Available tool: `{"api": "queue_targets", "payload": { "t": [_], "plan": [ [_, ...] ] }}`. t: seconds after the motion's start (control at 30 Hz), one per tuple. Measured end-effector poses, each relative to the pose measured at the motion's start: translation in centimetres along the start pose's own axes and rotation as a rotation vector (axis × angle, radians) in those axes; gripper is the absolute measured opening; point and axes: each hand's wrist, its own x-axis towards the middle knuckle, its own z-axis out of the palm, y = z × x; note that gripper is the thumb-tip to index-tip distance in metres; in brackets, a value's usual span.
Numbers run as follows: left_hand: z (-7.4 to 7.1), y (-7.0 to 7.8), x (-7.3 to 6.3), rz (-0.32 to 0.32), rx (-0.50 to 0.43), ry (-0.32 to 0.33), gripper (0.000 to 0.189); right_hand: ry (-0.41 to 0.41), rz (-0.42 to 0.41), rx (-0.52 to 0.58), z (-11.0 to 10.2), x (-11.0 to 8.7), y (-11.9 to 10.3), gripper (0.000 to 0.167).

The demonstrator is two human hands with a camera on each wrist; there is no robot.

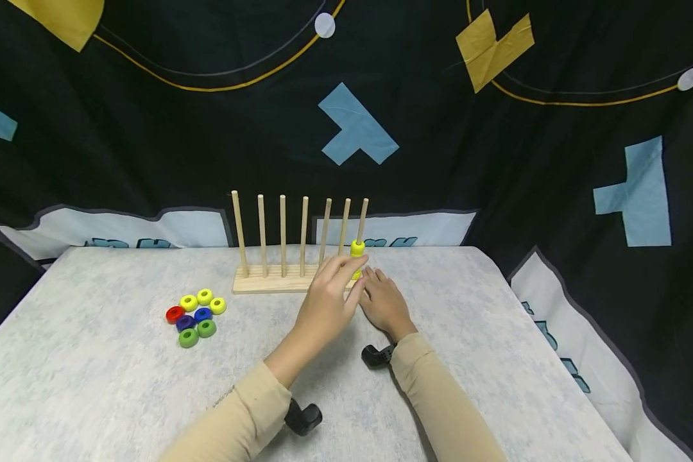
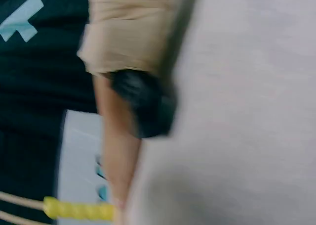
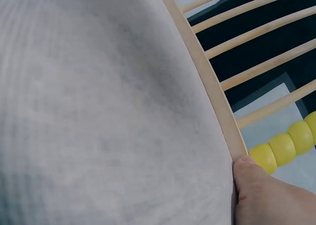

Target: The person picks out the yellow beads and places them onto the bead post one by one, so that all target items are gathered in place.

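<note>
A wooden peg stand (image 1: 277, 282) with several upright dowels stands toward the back of the table. Its rightmost peg carries several stacked yellow rings (image 1: 357, 249); they also show in the left wrist view as a yellow stack (image 2: 81, 209). My left hand (image 1: 326, 301) is in front of that stack, thumb and fingers apart with nothing seen between them, partly hiding the rings. The right hand (image 1: 385, 301) holds the stand's right end. In the right wrist view its thumb (image 3: 249, 178) lies against the base's edge, beside the lowest yellow ring (image 3: 263, 157).
Loose rings lie left of the stand: yellow (image 1: 205, 297), red (image 1: 174, 314), blue (image 1: 203, 314), purple (image 1: 185, 322) and green (image 1: 188, 337). A dark cloth (image 1: 208, 141) with taped shapes hangs behind the pale table (image 1: 104, 385). Black wrist cameras (image 1: 303, 418) sit on both wrists.
</note>
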Motion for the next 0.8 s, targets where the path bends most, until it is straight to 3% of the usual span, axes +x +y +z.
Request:
{"api": "queue_targets", "payload": {
  "t": [0.23,0.43,0.63,0.8],
  "plan": [
    [-2.7,-3.4,-6.1,-0.28,0.129,-0.028,0.034,-0.013,0.017,0.012,0.2,-0.1,-0.3,0.071],
    [-5.9,-7.7,-8.9,-0.482,0.249,-0.059,0.036,-0.012,0.014,0.025,0.1,-0.2,-0.3,0.071],
    [-9.3,-11.5,-10.0,-0.535,0.391,-0.039,0.033,-0.006,0.008,0.023,0.2,-0.3,0.0,0.072],
    [-10.9,-13.0,-10.4,-0.525,0.455,-0.074,0.032,-0.013,0.005,0.025,0.3,-0.2,0.0,0.072]
  ]
}}
